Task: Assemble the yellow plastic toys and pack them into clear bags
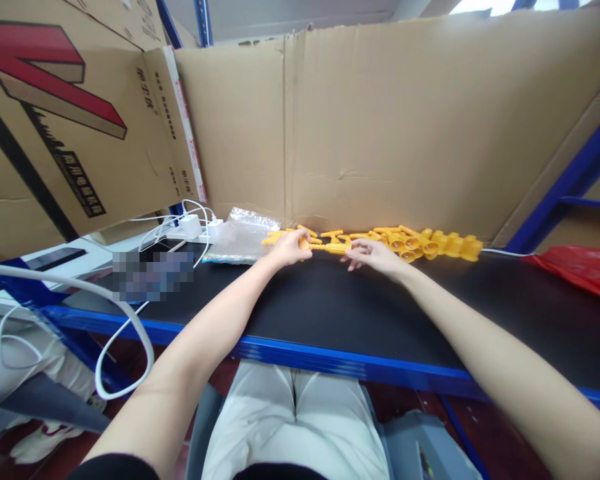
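Note:
Between my two hands, just above the black tabletop [325, 307], is a yellow plastic part [333, 248] with a ridged, screw-like shaft. My left hand [289, 249] is closed around its left end, thumb and fingers pressed together. At the right end, my right hand [375, 257] pinches the part between thumb and fingers, its lower fingers loosely curled. Partly hidden behind my hands lie more yellow branched pieces [336, 235]. Right of my right hand is a pile of yellow cup-shaped pieces [417, 244], several with their round openings facing me.
A clear plastic bag [243, 233] lies left of my left hand. Farther left are white chargers [191, 227] and a looping white cable [123, 300]. Cardboard [380, 127] walls off the back. A red plastic bag [583, 268] lies at right. A blue rail [325, 357] edges the front.

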Available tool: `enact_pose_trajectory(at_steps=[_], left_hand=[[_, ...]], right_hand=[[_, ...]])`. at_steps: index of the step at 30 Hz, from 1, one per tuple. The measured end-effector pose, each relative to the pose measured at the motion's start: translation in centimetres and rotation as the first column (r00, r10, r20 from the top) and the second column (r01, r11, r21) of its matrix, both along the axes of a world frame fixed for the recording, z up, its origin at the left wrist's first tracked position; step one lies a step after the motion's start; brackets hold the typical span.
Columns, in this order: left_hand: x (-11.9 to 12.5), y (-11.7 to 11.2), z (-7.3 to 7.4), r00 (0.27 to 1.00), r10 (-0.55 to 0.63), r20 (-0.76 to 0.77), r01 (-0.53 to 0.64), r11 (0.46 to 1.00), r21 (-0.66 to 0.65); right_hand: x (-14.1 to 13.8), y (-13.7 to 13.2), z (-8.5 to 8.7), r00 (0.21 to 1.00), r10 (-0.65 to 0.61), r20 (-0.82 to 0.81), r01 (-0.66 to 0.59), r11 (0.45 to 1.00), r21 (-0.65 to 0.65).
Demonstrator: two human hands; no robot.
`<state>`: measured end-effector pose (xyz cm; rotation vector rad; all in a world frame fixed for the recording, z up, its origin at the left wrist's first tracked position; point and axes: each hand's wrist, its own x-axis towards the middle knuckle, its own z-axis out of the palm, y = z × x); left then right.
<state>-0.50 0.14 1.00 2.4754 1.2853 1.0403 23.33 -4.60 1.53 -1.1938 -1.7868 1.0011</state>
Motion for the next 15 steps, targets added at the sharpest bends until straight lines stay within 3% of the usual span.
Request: enact_pose_trajectory(at_steps=[8,15], left_hand=[[0.04,-0.14,0.12,1.0,-0.011,0.009,0.011,1.0,-0.015],[0.01,-0.1,0.12,1.0,-0.002,0.002,0.002,1.0,-0.016]], right_hand=[[-0.02,0.0,-0.09,0.999,-0.012,0.042,0.014,0.998,-0.057],[0.08,0.09,-0.02,1.0,-0.023,-0.021,0.024,0.999,0.033]])
